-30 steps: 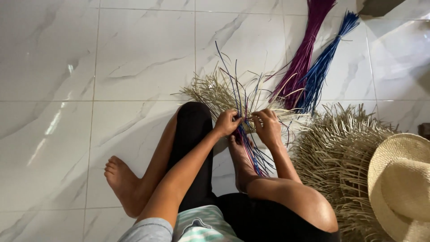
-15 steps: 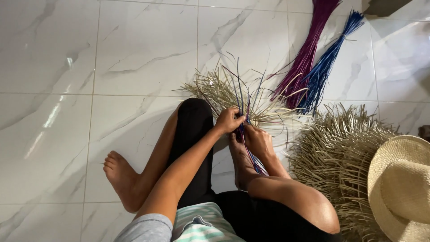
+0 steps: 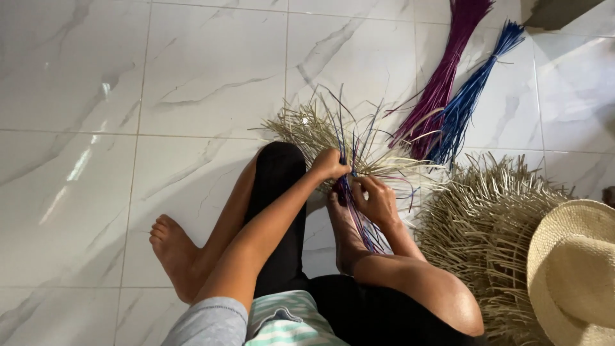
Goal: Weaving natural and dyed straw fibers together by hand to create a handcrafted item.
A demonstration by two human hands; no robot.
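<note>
I sit on a white marble floor with a half-woven piece of natural straw (image 3: 307, 131) in front of my knees. Blue and purple strands (image 3: 351, 147) stick up from it and trail down over my foot. My left hand (image 3: 330, 164) is closed around these strands just above the weave. Beside it, my right hand (image 3: 377, 200) pinches the same strands lower down, close to my right foot (image 3: 343, 234).
A purple bundle of dyed straw (image 3: 445, 70) and a blue bundle (image 3: 471, 96) lie at the back right. A frayed woven straw mat (image 3: 487, 224) lies at the right with a straw hat (image 3: 573, 269) on it. My left foot (image 3: 173, 256) rests on the tiles.
My right hand has dropped lower along the strands, toward my foot. The left hand has stayed closed on the strands near the weave.
</note>
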